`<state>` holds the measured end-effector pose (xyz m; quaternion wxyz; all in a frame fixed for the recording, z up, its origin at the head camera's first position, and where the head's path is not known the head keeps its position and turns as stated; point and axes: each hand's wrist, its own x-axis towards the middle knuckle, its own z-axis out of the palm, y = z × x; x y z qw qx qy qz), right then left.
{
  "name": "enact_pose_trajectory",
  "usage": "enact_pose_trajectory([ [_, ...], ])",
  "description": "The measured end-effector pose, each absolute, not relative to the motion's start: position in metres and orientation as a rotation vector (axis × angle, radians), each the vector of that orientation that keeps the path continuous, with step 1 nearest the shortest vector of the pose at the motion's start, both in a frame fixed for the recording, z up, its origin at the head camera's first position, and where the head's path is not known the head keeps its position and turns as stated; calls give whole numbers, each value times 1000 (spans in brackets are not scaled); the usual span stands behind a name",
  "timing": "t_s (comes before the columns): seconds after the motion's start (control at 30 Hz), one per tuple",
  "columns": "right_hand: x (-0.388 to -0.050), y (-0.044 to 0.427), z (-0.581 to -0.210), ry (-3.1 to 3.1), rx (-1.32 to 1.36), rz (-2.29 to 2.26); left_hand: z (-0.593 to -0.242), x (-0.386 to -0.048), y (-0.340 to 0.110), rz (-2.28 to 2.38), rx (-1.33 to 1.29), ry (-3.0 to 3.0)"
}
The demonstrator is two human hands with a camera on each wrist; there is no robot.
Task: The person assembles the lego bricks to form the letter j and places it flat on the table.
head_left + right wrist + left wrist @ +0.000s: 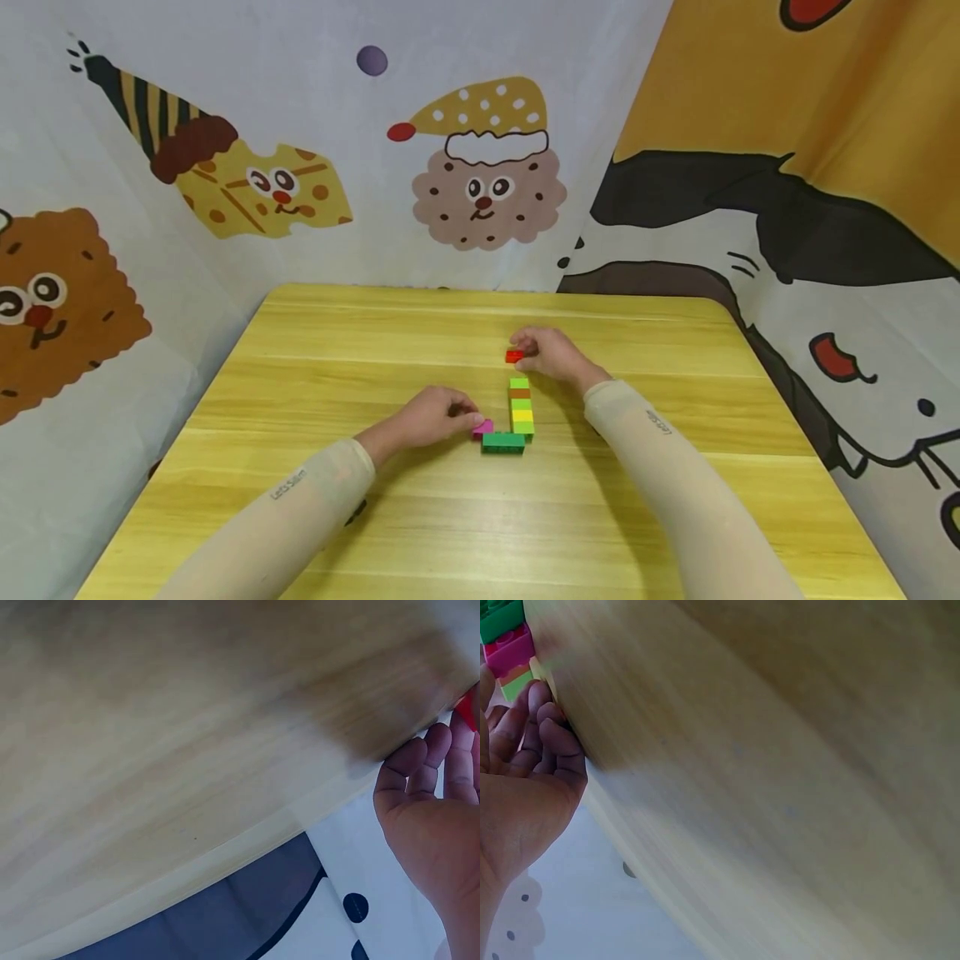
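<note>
My left hand (433, 418) pinches a magenta brick (483, 428) at the left end of a dark green brick (503, 444). In the left wrist view, the magenta brick (510, 654) sits against the green brick (501, 619), above curled fingers. Farther back, my right hand (551, 354) holds a small red brick (513, 356) between thumb and fingers. Only a corner of the red brick (466, 709) shows in the right wrist view. Between the hands runs a row of lime, brown and yellow bricks (521, 408), reaching away from the green brick's right end.
All the bricks are on a wood-grain table (337, 350) with rounded far corners. A white cloth printed with cartoon figures (315, 67) hangs behind it and along its sides. Both forearms, in pale sleeves, cross the table's front part.
</note>
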<state>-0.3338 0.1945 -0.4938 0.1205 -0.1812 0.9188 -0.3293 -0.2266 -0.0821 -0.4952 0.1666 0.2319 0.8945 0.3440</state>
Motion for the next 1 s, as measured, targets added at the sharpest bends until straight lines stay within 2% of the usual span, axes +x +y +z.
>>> enact_pose_trajectory([
  [1.0, -339, 205, -499, 2607, -437, -1025, -498, -225, -82, 976, 645, 2556],
])
